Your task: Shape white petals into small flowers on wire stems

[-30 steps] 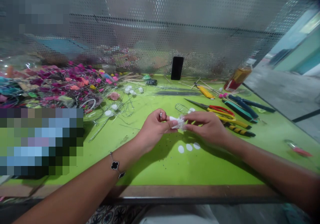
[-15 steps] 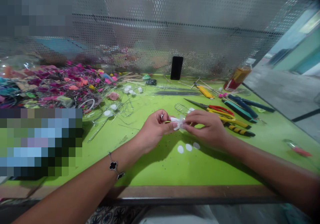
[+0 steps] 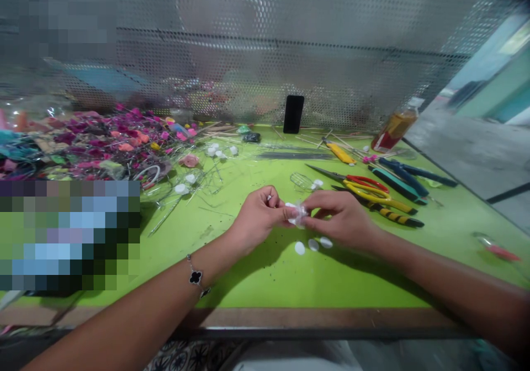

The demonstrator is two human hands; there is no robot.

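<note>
My left hand (image 3: 260, 216) is closed, pinching a small white, partly see-through flower-like piece (image 3: 300, 214) between thumb and fingers. From the other side, the thumb and fingertips of my right hand (image 3: 346, 216) press on the same piece. The fingertips hide much of its shape. A tiny white tip shows at the curled fingers of my left hand. Just below the hands, three white oval pieces (image 3: 313, 244) lie flat in a row on the green tabletop (image 3: 265, 291). Behind my right hand are a small wire coil (image 3: 301, 180) and white bits (image 3: 317, 184).
Scissors (image 3: 368, 186), pliers (image 3: 403, 178) and a yellow cutter (image 3: 339, 152) lie at right, near a bottle (image 3: 395, 125). A phone (image 3: 293, 114) leans against the perforated metal panel (image 3: 232, 56). Colourful craft pieces (image 3: 103, 139) and wires heap up at left. Dark rods (image 3: 293, 154) lie behind the hands.
Both hands have dipped slightly, and the fingers have shifted a little on the white piece, which stays pinched between them. The oval pieces stay in place on the table.
</note>
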